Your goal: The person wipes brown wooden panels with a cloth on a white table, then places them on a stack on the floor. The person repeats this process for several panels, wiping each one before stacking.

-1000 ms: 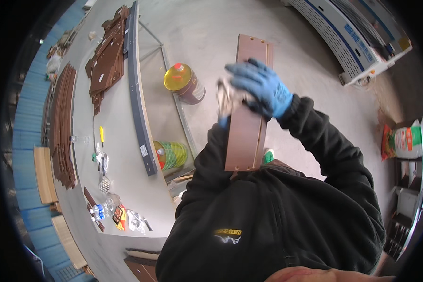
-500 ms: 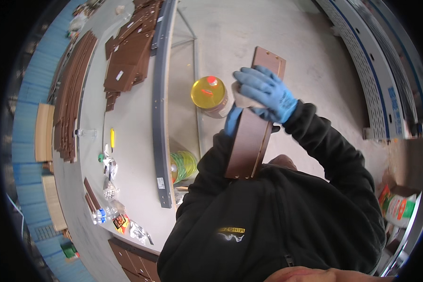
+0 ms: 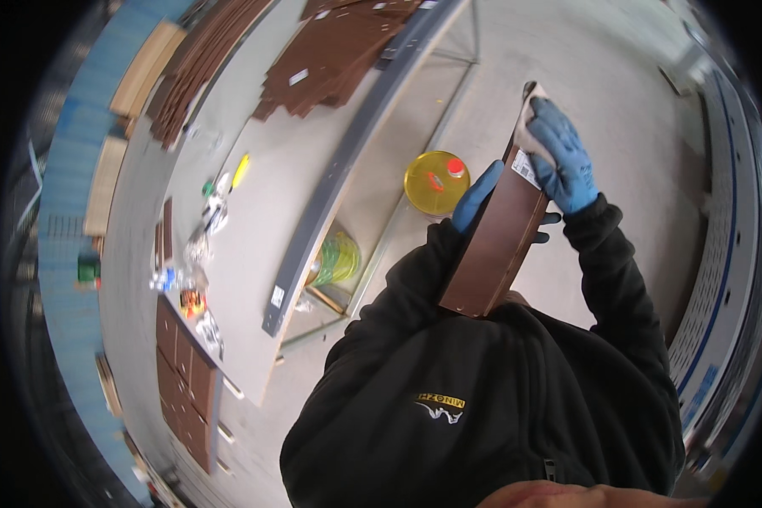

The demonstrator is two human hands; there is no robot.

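Note:
A long brown board (image 3: 501,241) slants up and away from my chest, its near end close to my jacket. My left hand (image 3: 479,196), in a blue glove, is wrapped round the board from beneath; the thumb side shows at the left edge and dark fingertips at the right. My right hand (image 3: 565,157), also gloved in blue, presses a beige cloth (image 3: 531,135) against the board's far end. Just under the cloth, a white label (image 3: 525,168) sits on the board's face. The right thumb is hidden.
Left of me runs a pale table (image 3: 250,224) with a dark grey front rail (image 3: 347,169). Stacked brown panels (image 3: 330,63), a yellow knife (image 3: 241,170) and small packets lie on it. A yellow-topped can (image 3: 437,183) stands on the floor; metal racking (image 3: 709,279) lines the right.
The board has been turned, so a face with a white label now shows instead of the grooved one. My right hand and the cloth have moved up to its far end. The view has swung round.

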